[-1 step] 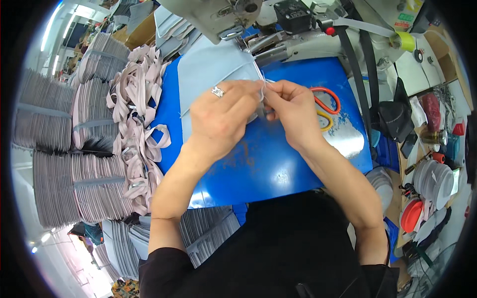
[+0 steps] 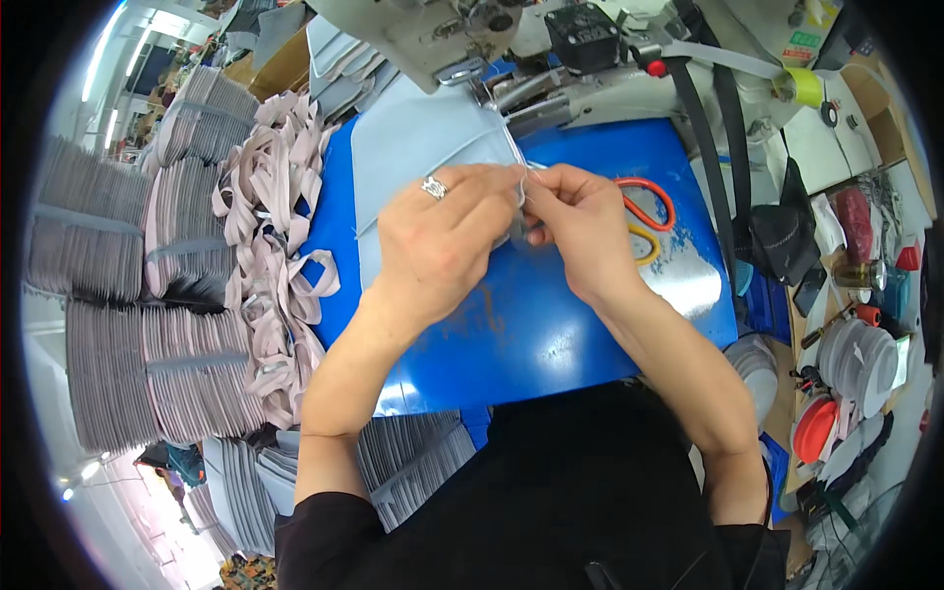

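Note:
A light blue-grey fabric panel [image 2: 398, 147] lies on the blue work plate [image 2: 531, 339], its far end under the sewing machine [image 2: 423, 39]. My left hand [image 2: 438, 236], with a silver ring, rests over the panel's right edge, its thumb and fingertips closed on that edge. Close against it, my right hand [image 2: 588, 226] pinches a thin white edge strip [image 2: 522, 187] at the same corner. What lies between the fingertips is partly hidden. Just beyond my right hand are scissors [image 2: 671, 211] with red and yellow handle loops, their blades hidden behind the hand.
Pinkish fabric strips [image 2: 280, 197] hang in a tangle on the left, beside tied stacks of grey panels [image 2: 197, 369]. More panels [image 2: 339, 64] stand behind the plate. Black straps [image 2: 700, 147] hang on the right, near a shelf with white discs [image 2: 855, 364] and small tools.

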The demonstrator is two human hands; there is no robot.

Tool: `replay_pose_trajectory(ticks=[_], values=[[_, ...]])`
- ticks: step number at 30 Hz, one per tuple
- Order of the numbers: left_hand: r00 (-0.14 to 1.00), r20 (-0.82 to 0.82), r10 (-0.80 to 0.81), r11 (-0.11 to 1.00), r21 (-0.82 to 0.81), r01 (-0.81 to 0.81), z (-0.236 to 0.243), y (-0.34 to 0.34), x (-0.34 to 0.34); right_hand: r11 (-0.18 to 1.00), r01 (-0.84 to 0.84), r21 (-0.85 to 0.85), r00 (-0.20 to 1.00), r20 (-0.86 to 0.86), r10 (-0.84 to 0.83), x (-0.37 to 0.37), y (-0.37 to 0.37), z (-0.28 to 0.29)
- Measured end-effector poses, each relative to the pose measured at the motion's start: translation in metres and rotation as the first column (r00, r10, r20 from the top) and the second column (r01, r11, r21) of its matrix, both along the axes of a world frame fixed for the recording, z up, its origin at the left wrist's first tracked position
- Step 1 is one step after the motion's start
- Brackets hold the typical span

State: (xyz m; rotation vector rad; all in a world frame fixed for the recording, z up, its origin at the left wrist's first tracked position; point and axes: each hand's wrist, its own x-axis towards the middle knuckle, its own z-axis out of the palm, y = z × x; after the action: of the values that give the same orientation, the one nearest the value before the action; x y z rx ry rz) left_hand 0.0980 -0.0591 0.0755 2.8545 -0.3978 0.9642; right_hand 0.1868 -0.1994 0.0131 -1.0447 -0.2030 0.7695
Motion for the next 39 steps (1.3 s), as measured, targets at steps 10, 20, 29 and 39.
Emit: replay_pose_trajectory(ticks=[10,20,29,39], values=[[0.995,-0.078,0.069,0.997,-0.040,-0.073,0.012,0.023,0.026,0.999,0.051,0.003,0.995,-0.086,-0.050,0.025,0.041,0.000],[0.884,-0.009,0.467,0.811,-0.393,-0.433,-0.055,-0.009,0.011,0.998,0.059,-0.008,0.990,-0.124,-0.060,0.026,0.049,0.011],[0.964,0.001,-0.266,-0.473,-0.871,-0.130,-0.041,0.081,0.016,0.994,0.084,-0.070,0.996,-0.037,-0.087,0.026,0.050,0.008],[0.780,-0.532,0.330,0.376,-0.684,-0.626,-0.082,0.035,-0.034,0.999,0.008,-0.038,0.989,-0.148,-0.014,0.020,0.049,0.021]])
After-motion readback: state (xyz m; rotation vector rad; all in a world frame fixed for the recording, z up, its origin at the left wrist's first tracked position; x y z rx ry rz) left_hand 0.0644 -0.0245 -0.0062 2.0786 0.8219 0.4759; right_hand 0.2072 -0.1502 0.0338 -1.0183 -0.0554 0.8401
